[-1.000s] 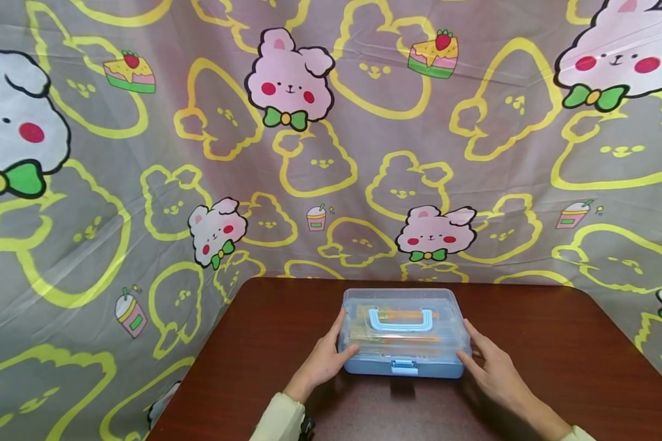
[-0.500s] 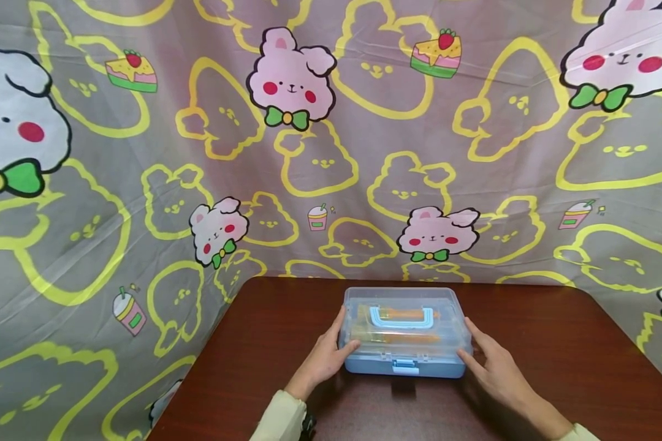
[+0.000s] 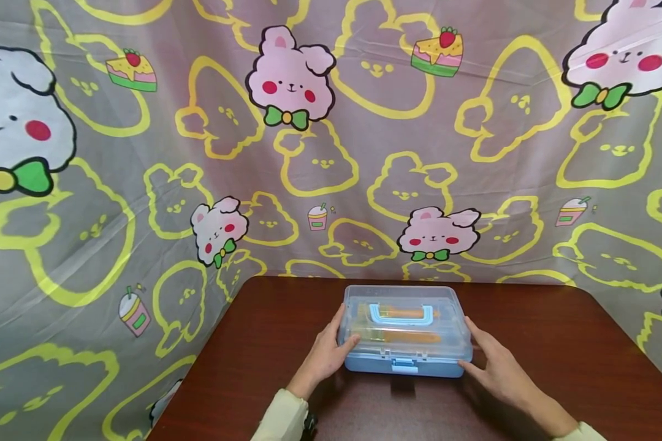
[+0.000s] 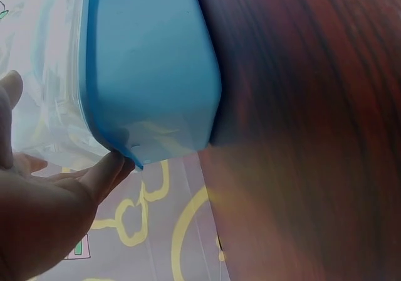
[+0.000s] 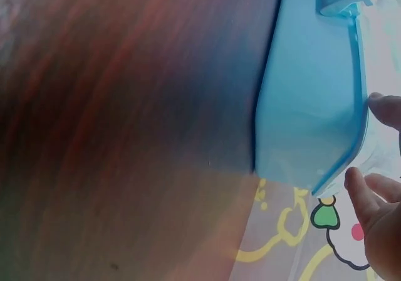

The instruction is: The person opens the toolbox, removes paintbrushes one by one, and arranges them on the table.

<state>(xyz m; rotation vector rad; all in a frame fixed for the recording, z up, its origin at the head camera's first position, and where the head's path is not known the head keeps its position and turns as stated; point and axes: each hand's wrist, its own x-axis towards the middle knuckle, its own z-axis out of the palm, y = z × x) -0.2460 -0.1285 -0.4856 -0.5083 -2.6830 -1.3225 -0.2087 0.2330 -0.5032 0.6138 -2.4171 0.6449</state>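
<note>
On the middle of the table (image 3: 557, 343), the box (image 3: 397, 347) is gripped at its left and right ends by the left hand (image 3: 322, 354) and right hand (image 3: 493, 361). If the latch (image 3: 404, 366) is unfastened (I cannot tell), lifting by the lid (image 3: 449, 318) could spill it.

Smooth plastic box (image 3: 408, 350), glossy wood-grained table (image 3: 243, 355), cloth backdrop (image 3: 358, 144)

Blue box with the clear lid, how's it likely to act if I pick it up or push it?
The box is probably stiff, as its smooth walls hold a crisp shape. Being low and wide, it would likely slide along the table rather than tip. The orange items showing through the lid might shift if it tilts.
</note>
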